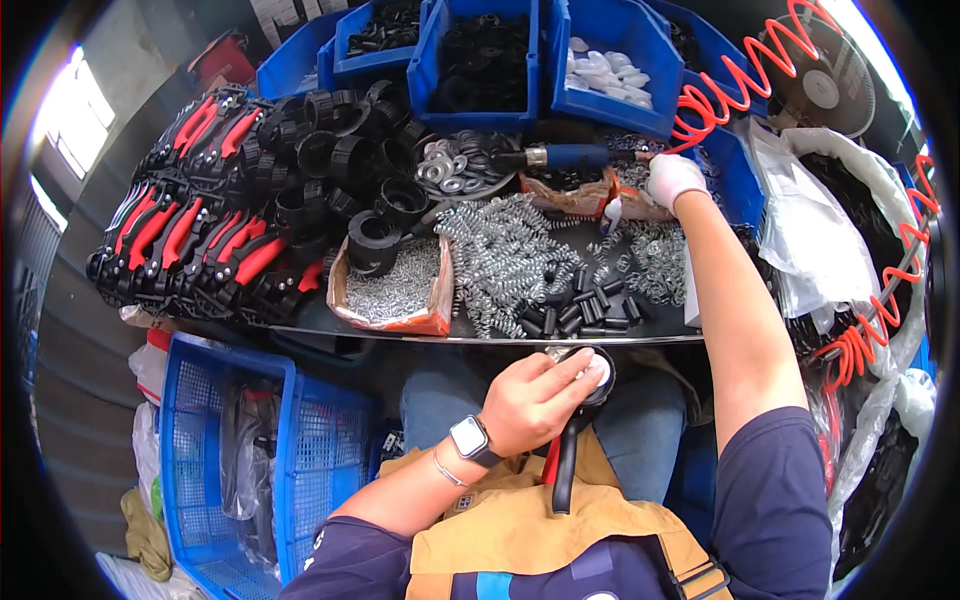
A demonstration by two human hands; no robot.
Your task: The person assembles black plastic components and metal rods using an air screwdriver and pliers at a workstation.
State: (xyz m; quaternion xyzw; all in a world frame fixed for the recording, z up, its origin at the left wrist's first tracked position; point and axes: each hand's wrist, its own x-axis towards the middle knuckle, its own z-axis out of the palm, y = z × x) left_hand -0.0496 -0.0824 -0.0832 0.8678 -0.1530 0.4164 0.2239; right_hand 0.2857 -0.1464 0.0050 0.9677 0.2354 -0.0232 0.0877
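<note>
My left hand [540, 402], a watch on its wrist, is closed round a hand tool with black and red handles [565, 470], held over my lap. A round white piece [601, 371] shows at the tool's dark head beside my fingertips. My right hand [677, 183], in a white glove, reaches across the bench to the rear end of a blue-bodied air screwdriver [575, 157]. Its fingers are drawn together, and what they hold is hidden. Small metal springs [655, 255] and a small white bottle [611, 214] lie near that wrist.
Red-handled tools [150, 235] are stacked at the left, beside black rings [330, 150]. A box of small springs [390, 285] and black cylinders [590, 305] stand near the front edge. Blue bins [475, 120] line the back. A red coiled hose [740, 90] hangs right; a blue crate [185, 450] stands lower left.
</note>
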